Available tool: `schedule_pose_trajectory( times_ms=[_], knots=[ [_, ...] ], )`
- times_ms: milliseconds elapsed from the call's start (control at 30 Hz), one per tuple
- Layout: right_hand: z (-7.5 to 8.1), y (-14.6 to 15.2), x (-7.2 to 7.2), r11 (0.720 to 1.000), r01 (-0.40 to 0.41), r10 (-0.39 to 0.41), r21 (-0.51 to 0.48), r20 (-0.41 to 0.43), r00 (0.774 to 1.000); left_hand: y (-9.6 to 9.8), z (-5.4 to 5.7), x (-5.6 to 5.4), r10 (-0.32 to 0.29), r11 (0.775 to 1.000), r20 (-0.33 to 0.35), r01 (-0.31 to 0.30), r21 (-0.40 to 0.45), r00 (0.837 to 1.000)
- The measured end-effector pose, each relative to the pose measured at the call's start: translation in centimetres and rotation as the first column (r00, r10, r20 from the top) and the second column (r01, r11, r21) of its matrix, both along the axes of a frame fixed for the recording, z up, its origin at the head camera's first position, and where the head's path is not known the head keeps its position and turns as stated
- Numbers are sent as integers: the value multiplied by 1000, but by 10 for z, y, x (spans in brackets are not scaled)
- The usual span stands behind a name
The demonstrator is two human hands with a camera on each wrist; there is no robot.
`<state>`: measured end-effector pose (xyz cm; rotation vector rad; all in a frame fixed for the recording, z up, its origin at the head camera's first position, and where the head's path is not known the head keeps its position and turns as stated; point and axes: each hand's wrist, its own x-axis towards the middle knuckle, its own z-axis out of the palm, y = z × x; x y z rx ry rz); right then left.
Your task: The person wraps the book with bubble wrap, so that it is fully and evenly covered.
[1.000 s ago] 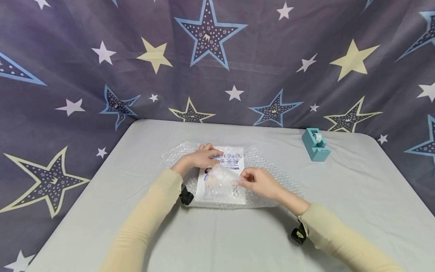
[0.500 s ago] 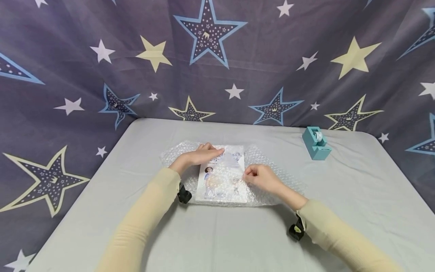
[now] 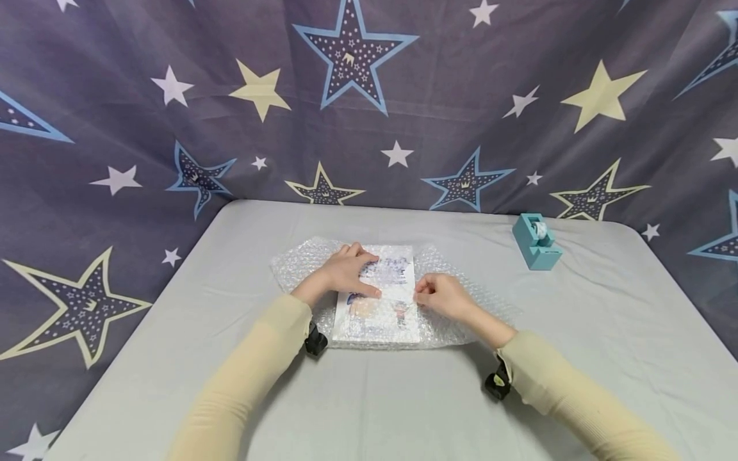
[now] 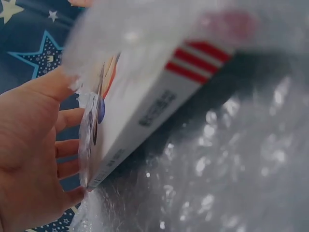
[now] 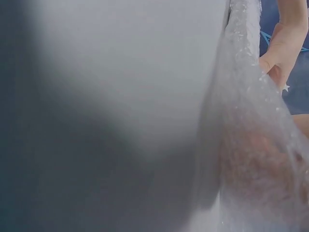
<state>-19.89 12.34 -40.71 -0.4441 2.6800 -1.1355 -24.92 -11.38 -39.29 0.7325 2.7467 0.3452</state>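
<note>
A book (image 3: 377,323) with a white printed cover lies on a sheet of bubble wrap (image 3: 481,304), with a layer of the wrap over its cover. My left hand (image 3: 348,272) rests on the book's upper left part, thumb and fingers spread over the wrap. At the book's right edge, my right hand (image 3: 442,296) pinches the wrap between thumb and curled fingers. The left wrist view shows the book's spine (image 4: 149,111) with red stripes, beside the left hand (image 4: 34,145). Wrap (image 5: 244,63) blurs much of the right wrist view.
A teal tape dispenser (image 3: 537,243) with a roll in it stands at the back right of the table (image 3: 369,403), which has a pale grey cover. Behind the table hangs a dark curtain (image 3: 403,83) printed with stars. Each wrist wears a black camera.
The raised flap of bubble wrap came down flat over the book. My right hand shifted slightly up and right along the book's edge. My left thumb spread away from its fingers.
</note>
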Motion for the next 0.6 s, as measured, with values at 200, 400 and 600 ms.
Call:
schedule_pose_trajectory(
  times_ms=[200,400,600],
  knots=[
    [-2,3,-3,1000,-1,1,16,6,1000,4,-1,2,14,999,-45,-15,-28,999],
    [-3,3,-4,999,2,-3,36,14,1000,4,-4,3,3,1000,-76,-3,-6,997],
    [-1,3,-2,999,-6,6,36,-18,1000,0,-14,3,-47,994,-38,51,97,998]
  ],
)
